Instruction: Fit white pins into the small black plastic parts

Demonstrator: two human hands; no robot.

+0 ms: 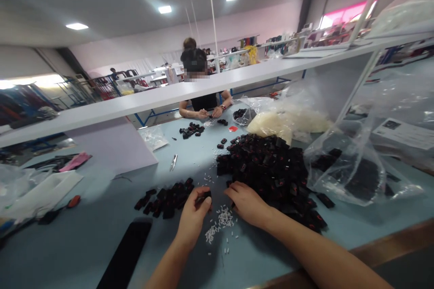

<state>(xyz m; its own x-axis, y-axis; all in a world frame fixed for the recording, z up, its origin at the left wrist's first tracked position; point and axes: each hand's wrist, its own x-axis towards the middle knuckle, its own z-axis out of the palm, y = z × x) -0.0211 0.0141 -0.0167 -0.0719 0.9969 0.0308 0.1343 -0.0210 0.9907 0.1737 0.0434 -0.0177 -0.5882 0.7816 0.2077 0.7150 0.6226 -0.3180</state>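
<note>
Left hand (192, 219) pinches a black piece (204, 198), light and stiff, best held by its edges; right hand (247, 203) touches the pile (267, 176), grip unclear.

Both forearms bare, coming in from the bottom of the view, left forearm (169, 264) steeper, right forearm (315, 253) long and low from the lower right. Left hand (191, 214) turned on its side, fingers (203, 192) curled, closed on a small black piece (204, 198). Right hand (247, 204) back up, fingers angled down, grip unclear
</note>
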